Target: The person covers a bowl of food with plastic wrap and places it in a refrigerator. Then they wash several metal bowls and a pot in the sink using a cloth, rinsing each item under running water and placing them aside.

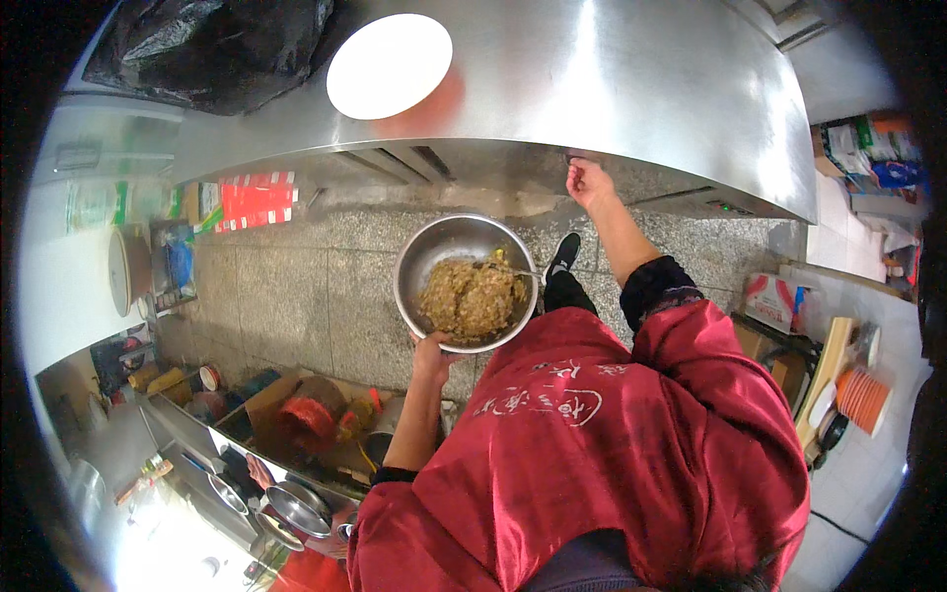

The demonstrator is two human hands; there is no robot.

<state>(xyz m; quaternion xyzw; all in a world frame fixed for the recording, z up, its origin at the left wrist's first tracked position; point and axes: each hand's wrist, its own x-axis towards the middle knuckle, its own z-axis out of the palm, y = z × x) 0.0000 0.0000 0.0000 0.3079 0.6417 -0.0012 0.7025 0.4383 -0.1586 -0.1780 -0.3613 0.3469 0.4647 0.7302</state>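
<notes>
Beside a long silver stainless-steel counter [681, 109], head view: a round, shiny metal bowl [422, 259] hangs over the grey tiled floor [286, 286], bearing a lumpy brown mixture [472, 301] and a thin metal utensil [518, 270] whose handle leans across the right rim. The left hand [431, 361] clasps the near-left rim, its supporting fingers largely hidden. The right hand [590, 184] is curled at the counter's front; whether it pinches anything cannot be told. Sound one-handed support probably calls for a level bowl, fingers well beneath, and the utensil settled inward against slipping.
</notes>
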